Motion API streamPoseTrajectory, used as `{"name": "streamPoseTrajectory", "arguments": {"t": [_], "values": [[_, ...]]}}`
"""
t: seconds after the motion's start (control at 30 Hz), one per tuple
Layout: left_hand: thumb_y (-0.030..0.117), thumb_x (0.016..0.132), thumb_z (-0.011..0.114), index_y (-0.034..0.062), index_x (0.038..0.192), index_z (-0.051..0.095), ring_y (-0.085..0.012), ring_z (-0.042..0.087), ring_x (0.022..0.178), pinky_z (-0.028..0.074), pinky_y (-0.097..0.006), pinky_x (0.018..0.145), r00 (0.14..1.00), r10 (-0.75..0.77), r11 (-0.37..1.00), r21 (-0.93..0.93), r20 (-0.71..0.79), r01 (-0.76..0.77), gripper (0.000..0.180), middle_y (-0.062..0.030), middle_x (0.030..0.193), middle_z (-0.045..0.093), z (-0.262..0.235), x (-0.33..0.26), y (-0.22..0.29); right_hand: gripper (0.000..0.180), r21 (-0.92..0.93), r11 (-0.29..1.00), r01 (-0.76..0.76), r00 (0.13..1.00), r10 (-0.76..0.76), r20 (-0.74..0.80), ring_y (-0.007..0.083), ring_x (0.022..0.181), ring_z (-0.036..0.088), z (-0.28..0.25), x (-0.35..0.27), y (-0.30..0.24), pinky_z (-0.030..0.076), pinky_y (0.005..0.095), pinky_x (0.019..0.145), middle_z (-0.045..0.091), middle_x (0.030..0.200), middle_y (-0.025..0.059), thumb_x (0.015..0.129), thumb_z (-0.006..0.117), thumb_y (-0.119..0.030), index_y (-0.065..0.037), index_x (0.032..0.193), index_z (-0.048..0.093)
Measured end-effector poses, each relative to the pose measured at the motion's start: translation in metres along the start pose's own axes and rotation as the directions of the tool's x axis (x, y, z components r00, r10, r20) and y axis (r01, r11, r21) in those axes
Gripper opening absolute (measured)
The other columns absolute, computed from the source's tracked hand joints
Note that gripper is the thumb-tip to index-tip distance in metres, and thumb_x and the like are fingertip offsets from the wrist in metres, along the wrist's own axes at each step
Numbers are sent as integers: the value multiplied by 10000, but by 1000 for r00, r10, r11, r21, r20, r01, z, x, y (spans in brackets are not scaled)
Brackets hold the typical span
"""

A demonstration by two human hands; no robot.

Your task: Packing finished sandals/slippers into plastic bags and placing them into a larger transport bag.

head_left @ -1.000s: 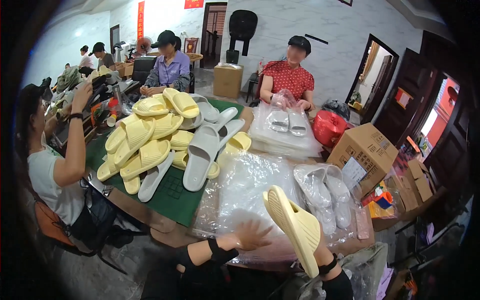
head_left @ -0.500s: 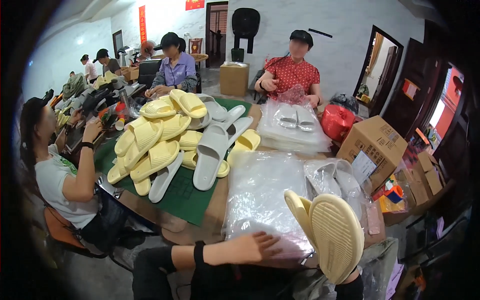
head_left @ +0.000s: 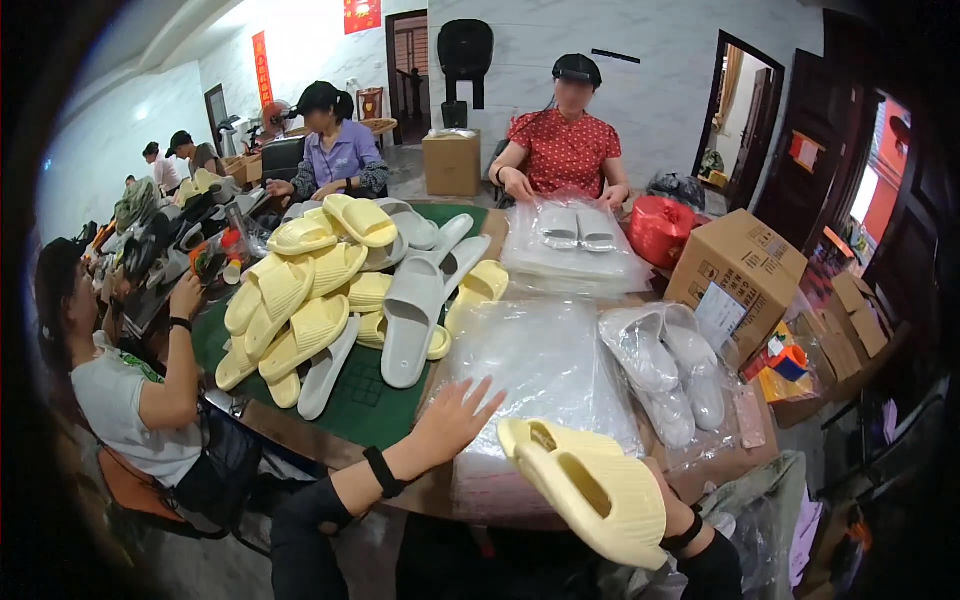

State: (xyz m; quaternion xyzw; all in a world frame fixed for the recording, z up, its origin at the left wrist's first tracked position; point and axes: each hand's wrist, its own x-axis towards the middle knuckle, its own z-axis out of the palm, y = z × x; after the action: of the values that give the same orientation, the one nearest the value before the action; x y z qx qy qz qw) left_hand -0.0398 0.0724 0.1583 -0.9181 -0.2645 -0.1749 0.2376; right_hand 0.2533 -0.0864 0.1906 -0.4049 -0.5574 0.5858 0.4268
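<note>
A pair of yellow slide slippers (head_left: 610,510) is in my right hand (head_left: 672,505), held in the air over the table's near edge. The slippers hide most of that hand's fingers. My left hand (head_left: 455,425) holds nothing, its fingers spread, above the left edge of a stack of clear plastic bags (head_left: 540,375). Bagged slippers in pale grey-white (head_left: 650,360) lie right of the stack. Beyond my left hand, a heap of yellow slippers (head_left: 310,325) and grey slippers (head_left: 412,320) covers much of a green mat (head_left: 375,400).
Across the table, a person in red (head_left: 565,150) handles a bag with grey slippers (head_left: 575,228). A red plastic bundle (head_left: 660,228) and a cardboard box (head_left: 740,275) stand at the right. Another person (head_left: 140,385) sits at the left, and one in purple (head_left: 335,160) sits farther back.
My right hand has swung the yellow slippers left and turned them from soles-facing to uppers-facing. My left hand has moved left and away from me, its fingers spreading. The view has shifted slightly.
</note>
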Motion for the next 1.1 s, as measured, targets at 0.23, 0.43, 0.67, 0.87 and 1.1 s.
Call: {"name": "streamPoseTrajectory", "arguments": {"t": [0.23,0.43,0.67,0.87,1.1], "values": [[94,759,536,37,1095,620,-204,561,758,447,-318,666,999,-34,975,-218,21,38,350,-36,797,592,34,-15,-6,311,83,993,83,963,-101,250,119,951,600,17,12,14,476,277,819,667,1056,80,853,666,-136,13,1122,618],[165,849,596,82,1193,576,-208,577,815,502,-305,715,997,65,906,-417,-40,-75,355,-64,1058,626,18,9,-4,303,-105,994,26,947,9,322,92,944,562,28,18,26,459,261,800,632,1084,49,883,586,-71,-1,1177,589],[101,805,552,-1,1246,493,-288,572,901,498,-352,784,998,53,780,-625,24,-26,456,-127,1142,583,2,21,12,128,-872,476,118,946,-322,-47,311,701,583,13,11,29,477,394,656,616,717,125,731,667,-156,-53,806,677],[70,784,540,-55,1224,488,-303,570,891,489,-349,783,984,-162,863,-495,-78,103,461,-168,1100,583,-6,32,21,113,-952,266,152,850,-527,-11,291,670,567,8,15,33,463,395,646,586,670,103,679,687,-141,-52,735,645],[53,796,517,-10,1220,524,-310,551,927,454,-369,815,951,-285,789,-594,-122,160,429,-169,1161,566,-15,31,46,233,-986,60,155,856,-506,104,309,820,578,17,31,27,457,409,750,611,884,129,668,681,-133,-47,880,642]]}}
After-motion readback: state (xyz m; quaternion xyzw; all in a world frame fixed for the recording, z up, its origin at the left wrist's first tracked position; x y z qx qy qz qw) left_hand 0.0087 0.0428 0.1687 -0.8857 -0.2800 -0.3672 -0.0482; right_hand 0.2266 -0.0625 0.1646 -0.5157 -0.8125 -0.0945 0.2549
